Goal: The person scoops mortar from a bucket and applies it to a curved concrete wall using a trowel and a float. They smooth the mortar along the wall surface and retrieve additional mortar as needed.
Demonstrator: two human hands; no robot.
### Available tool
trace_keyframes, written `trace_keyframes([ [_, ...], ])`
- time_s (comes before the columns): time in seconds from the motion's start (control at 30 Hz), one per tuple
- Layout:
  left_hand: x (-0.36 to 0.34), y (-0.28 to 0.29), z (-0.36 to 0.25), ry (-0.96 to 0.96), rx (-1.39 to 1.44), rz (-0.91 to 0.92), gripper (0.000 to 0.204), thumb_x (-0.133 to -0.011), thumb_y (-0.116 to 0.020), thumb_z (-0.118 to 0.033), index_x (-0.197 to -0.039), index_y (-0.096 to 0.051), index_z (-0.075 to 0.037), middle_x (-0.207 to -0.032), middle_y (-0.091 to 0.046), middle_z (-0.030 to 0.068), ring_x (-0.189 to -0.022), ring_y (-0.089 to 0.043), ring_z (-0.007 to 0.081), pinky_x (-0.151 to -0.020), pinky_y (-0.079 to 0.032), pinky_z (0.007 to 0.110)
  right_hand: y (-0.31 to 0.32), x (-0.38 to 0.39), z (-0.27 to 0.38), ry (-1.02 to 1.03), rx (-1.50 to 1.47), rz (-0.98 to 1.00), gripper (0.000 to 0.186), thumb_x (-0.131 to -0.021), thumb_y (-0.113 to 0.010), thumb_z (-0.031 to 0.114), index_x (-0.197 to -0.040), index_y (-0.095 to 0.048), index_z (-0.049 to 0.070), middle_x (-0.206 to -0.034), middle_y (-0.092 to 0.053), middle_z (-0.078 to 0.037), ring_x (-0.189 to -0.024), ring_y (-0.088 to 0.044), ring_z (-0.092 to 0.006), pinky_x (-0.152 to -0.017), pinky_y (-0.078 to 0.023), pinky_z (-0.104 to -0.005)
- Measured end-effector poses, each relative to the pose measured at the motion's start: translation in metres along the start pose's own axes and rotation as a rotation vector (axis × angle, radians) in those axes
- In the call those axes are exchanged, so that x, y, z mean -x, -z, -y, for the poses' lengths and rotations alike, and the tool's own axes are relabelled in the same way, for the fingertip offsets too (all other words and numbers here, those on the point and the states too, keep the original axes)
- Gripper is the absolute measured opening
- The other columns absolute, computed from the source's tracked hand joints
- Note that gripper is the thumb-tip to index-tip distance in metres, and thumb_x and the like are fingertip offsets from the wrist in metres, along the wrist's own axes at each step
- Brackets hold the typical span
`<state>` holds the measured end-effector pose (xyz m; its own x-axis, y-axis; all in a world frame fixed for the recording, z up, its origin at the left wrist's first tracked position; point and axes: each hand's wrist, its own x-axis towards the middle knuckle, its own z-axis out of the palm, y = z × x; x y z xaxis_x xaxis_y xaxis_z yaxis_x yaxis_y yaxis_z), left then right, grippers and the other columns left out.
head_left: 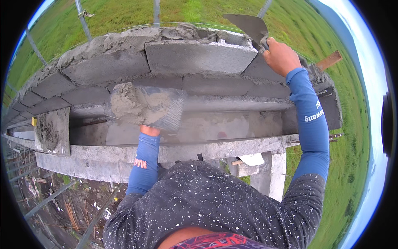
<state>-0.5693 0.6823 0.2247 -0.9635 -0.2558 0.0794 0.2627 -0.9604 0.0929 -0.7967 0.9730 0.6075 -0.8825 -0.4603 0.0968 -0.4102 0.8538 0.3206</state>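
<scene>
My left hand [149,130] holds up a grey mortar board [178,108] with a textured surface; its fingers are hidden beneath the board. A lump of wet mortar [127,101] is heaped on the board's left part, with a thinner smear beside it. Out to the far right, my right hand [282,57] is closed round the handle of a pointed trowel [249,25], its blade directed up and left. Just left of that hand, a pale concrete block [201,57] sits in the top course of the wall, with wet mortar along its far upper edge.
A curved block wall [105,66] runs across the far side. Before it lies a trough-like channel [207,128] with a concrete near edge [232,146]. A mortar-smeared board [52,132] rests across it at left. Lower left, poles [49,200] stand above debris-strewn ground; grass lies beyond the wall.
</scene>
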Motion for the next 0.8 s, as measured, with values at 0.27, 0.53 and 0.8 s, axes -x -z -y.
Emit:
trace_keyframes([
  [0.27,-0.008,-0.019,-0.014,-0.128,-0.232,-0.259,0.061,-0.111,-0.039,-0.047,-0.159,-0.039,-0.010,-0.160,-0.044,0.0171,-0.145,-0.044,0.0385,-0.122,-0.035,0.057,0.010,-0.021,0.048,0.151,-0.066,-0.152,0.032,-0.093,-0.057,0.025,-0.121,-0.061,0.008,-0.103,-0.074,-0.022,-0.099,-0.071,-0.0430,-0.088,-0.056,-0.0559],
  [0.53,0.007,-0.014,-0.015,-0.050,-0.046,0.004,0.062,-0.110,-0.039,-0.049,-0.159,-0.039,-0.011,-0.160,-0.044,0.0169,-0.145,-0.044,0.0390,-0.119,-0.039,0.057,0.026,-0.118,0.077,0.482,0.060,-0.037,0.033,-0.086,-0.064,0.019,-0.118,-0.067,0.010,-0.099,-0.074,-0.022,-0.094,-0.070,-0.0426,-0.088,-0.056,-0.0528],
  [0.8,0.018,-0.010,-0.030,-0.102,-0.322,-0.158,0.065,-0.110,-0.038,-0.051,-0.160,-0.036,-0.011,-0.161,-0.043,0.0159,-0.146,-0.043,0.0397,-0.120,-0.038,0.056,0.026,-0.035,0.021,0.287,0.140,-0.241,0.039,-0.089,-0.066,0.023,-0.128,-0.064,0.020,-0.096,-0.075,-0.018,-0.090,-0.073,-0.0369,-0.080,-0.058,-0.0532],
])
